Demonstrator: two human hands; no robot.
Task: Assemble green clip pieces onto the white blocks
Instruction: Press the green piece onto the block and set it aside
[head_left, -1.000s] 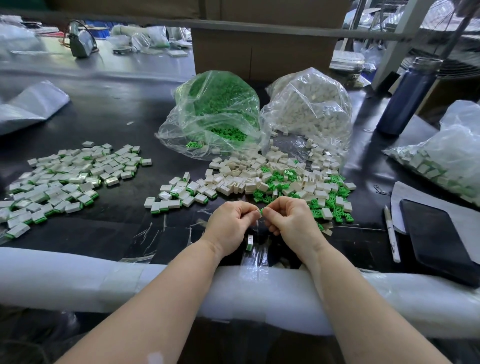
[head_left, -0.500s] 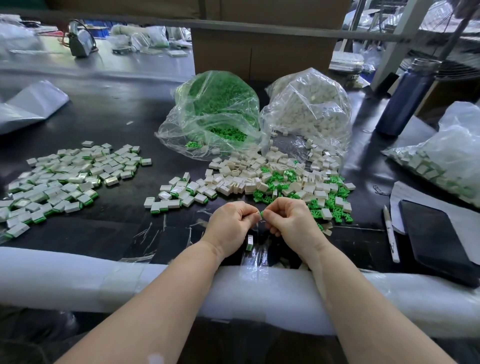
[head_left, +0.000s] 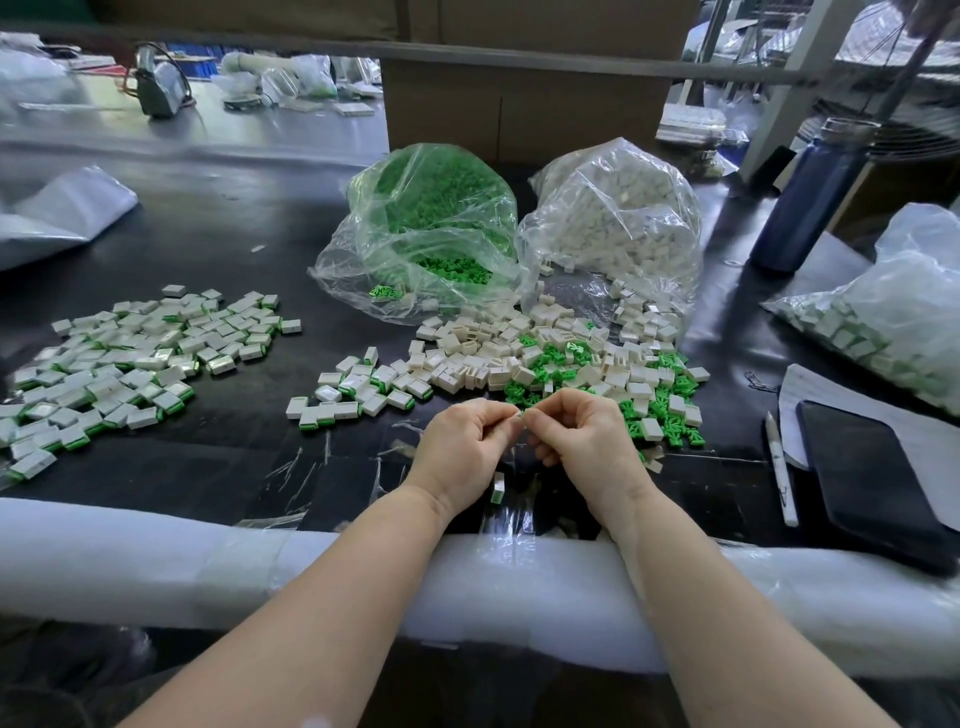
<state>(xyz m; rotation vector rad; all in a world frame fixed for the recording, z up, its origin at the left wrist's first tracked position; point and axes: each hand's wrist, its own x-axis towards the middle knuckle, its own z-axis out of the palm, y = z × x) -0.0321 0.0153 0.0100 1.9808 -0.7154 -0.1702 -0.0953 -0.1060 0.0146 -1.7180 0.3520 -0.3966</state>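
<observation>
White blocks (head_left: 483, 358) and green clips (head_left: 660, 405) lie beyond both hands' (head_left: 467, 441) (head_left: 587, 441) grip, pinching 1 tiny green piece (head_left: 521, 414).

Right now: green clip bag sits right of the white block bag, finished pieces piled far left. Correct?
Not quite. The head view shows the green clip bag left of the white block bag. The finished pieces are indeed piled far left.

Both forearms enter from the bottom edge, bare, and converge toward the centre. Left hand (head_left: 464, 447): back facing up, fingers curled inward, thumb and forefinger tips pressed together at the inner side. Right hand (head_left: 584, 441): mirrored pose, fingers curled, thumb and forefinger pinched. The fingertips of the two hands meet. Whatever is pinched there is too small to identify.
</observation>
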